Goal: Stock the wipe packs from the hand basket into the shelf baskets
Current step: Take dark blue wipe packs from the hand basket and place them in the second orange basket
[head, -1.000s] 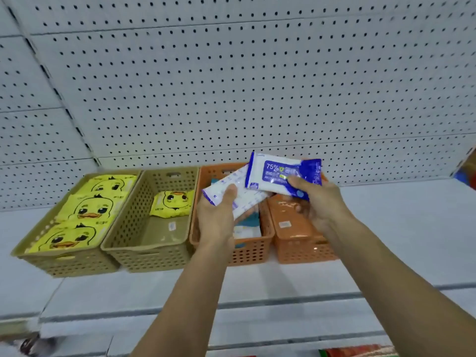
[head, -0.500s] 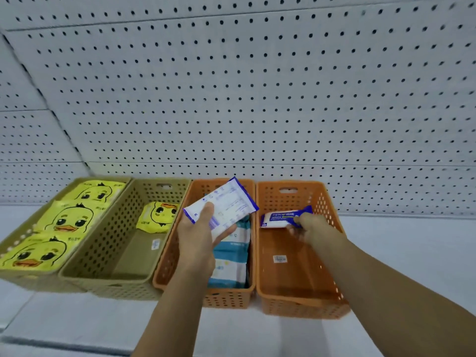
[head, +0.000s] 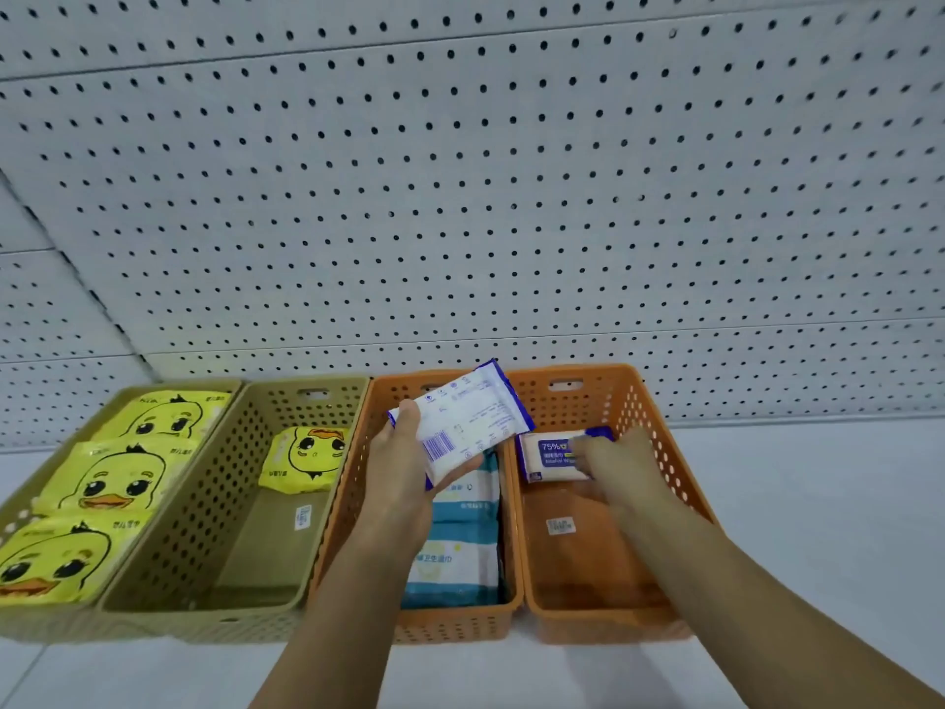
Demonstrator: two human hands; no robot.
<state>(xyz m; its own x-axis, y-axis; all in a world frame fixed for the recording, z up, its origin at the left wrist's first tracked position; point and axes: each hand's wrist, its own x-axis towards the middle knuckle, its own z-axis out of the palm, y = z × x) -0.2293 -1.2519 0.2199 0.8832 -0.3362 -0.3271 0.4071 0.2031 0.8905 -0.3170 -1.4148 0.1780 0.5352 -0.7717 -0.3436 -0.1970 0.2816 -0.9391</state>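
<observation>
Since the earlier frame the right hand (head: 621, 465) has gone down into the right orange basket (head: 603, 396), at lower centre-right. The blue alcohol wipe pack (head: 552, 455) that it held edge-on now lies face up at the basket's far end. Its fingers rest on the pack's right end, but they are blurred, so I cannot tell whether they pinch it or are letting go. The left hand (head: 404, 468) grips a second wipe pack (head: 463, 419), barcode side up, between thumb and curled fingers, above the middle orange basket (head: 353, 483).

The task looks well under way. That middle basket holds blue-and-white packs (head: 460, 550), the olive basket (head: 225, 498) beside it holds one yellow duck pack (head: 307, 458), and the far-left olive basket (head: 61, 624) holds three duck packs (head: 112, 478). The right orange basket has only this first pack, and the left hand's pack is yet to be placed. The hand basket is out of view, so what remains in it is unknown.

Behind the baskets is white pegboard (head: 460, 197), and to the right is the shelf (head: 818, 504). Nothing seems to block either hand.
</observation>
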